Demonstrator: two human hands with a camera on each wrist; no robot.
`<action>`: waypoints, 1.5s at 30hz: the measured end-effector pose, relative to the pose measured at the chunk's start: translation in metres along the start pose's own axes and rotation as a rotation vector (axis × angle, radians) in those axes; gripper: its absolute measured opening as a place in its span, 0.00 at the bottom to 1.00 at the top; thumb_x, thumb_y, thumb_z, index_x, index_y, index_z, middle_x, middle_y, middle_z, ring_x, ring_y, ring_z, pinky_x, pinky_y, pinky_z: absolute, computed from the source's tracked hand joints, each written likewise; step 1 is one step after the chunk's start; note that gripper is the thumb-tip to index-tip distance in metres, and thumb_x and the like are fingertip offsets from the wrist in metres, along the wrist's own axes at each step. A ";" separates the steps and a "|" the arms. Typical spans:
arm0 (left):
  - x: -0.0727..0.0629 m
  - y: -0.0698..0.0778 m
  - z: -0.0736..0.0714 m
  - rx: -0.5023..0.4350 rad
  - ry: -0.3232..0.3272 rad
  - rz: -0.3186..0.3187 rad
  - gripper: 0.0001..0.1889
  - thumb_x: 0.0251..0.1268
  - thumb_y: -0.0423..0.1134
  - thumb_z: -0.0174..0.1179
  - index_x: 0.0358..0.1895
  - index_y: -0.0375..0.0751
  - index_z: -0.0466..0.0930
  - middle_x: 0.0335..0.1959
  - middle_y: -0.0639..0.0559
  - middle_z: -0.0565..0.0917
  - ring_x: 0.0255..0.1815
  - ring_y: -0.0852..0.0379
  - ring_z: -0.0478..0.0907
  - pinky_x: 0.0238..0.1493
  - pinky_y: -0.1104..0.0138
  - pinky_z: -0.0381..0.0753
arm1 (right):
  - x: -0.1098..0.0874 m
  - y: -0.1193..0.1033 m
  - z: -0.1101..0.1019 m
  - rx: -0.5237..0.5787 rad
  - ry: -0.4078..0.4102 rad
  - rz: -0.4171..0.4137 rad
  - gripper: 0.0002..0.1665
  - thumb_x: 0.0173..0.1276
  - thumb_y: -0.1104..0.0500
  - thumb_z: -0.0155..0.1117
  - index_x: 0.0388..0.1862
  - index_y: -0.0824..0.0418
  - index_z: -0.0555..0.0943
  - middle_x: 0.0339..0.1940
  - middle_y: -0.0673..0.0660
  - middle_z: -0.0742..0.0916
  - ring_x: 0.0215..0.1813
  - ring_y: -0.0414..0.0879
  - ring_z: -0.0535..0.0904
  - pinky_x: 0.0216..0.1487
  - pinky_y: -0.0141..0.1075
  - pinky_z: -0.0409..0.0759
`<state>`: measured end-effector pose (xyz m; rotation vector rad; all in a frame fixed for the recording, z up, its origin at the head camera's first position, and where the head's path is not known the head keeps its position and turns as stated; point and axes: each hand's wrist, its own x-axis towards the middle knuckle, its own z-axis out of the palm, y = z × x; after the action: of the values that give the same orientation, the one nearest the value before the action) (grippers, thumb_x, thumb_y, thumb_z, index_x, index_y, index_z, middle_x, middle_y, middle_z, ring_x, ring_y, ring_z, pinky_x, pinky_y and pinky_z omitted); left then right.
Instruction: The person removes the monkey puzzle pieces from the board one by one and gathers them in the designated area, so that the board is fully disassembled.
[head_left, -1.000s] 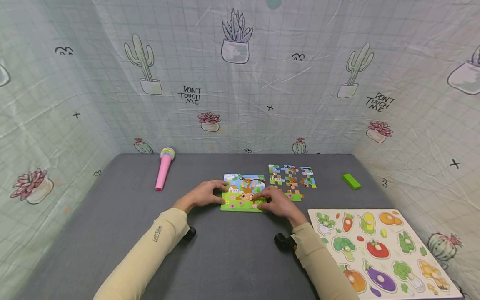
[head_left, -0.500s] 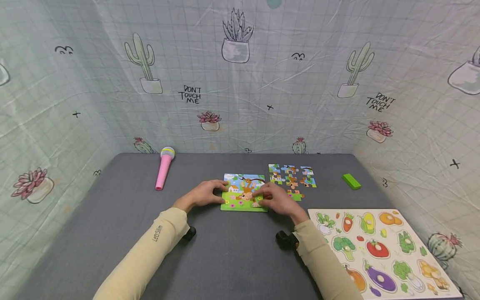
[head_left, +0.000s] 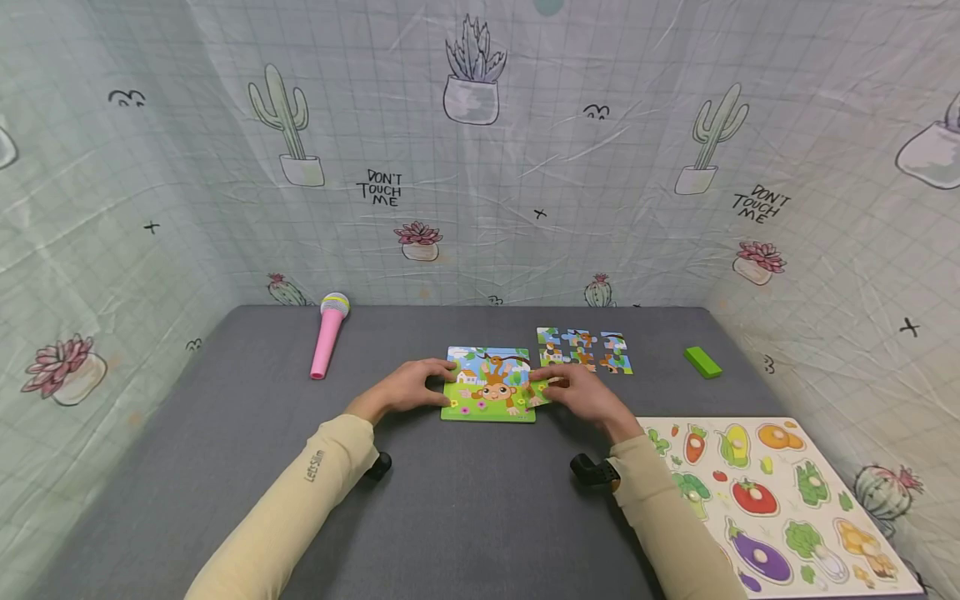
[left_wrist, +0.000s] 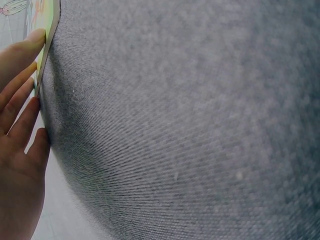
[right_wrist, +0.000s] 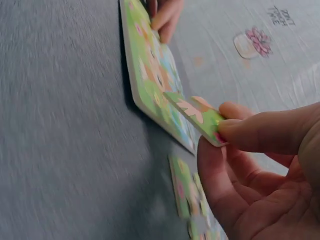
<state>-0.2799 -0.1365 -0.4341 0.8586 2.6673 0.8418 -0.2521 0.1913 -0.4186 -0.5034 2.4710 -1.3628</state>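
A puzzle board (head_left: 487, 367) with a cartoon monkey on green and blue lies on the grey table. My left hand (head_left: 405, 386) rests at its left edge, thumb and fingers spread apart along it. In the left wrist view, the left thumb (left_wrist: 22, 55) touches the board's edge. My right hand (head_left: 588, 398) pinches a green jigsaw piece (right_wrist: 197, 117) between thumb and fingers. This piece is held tilted beside the board's right edge, above the table. Several loose jigsaw pieces (head_left: 581, 337) lie right of the board, some hidden behind the right hand.
A pink toy microphone (head_left: 327, 337) lies at the back left. At the right is a green block (head_left: 702, 362). A large vegetable peg board (head_left: 783, 454) covers the front right, partly under the right forearm. Printed fabric walls (head_left: 480, 167) enclose the table.
My right hand has moved right, taking the jigsaw piece from over the board's lower right corner to beside its right edge. The left hand has stayed in place.
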 end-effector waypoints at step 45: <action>0.000 0.000 -0.001 0.010 -0.011 -0.002 0.23 0.61 0.42 0.68 0.57 0.36 0.81 0.70 0.43 0.71 0.72 0.42 0.62 0.71 0.49 0.61 | -0.051 0.073 -0.106 -0.036 0.049 0.202 0.25 0.72 0.60 0.61 0.65 0.70 0.74 0.66 0.72 0.72 0.64 0.65 0.69 0.58 0.56 0.74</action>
<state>-0.2810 -0.1373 -0.4332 0.8606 2.6647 0.8218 -0.2607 0.3294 -0.4220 -0.2227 2.5096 -1.2669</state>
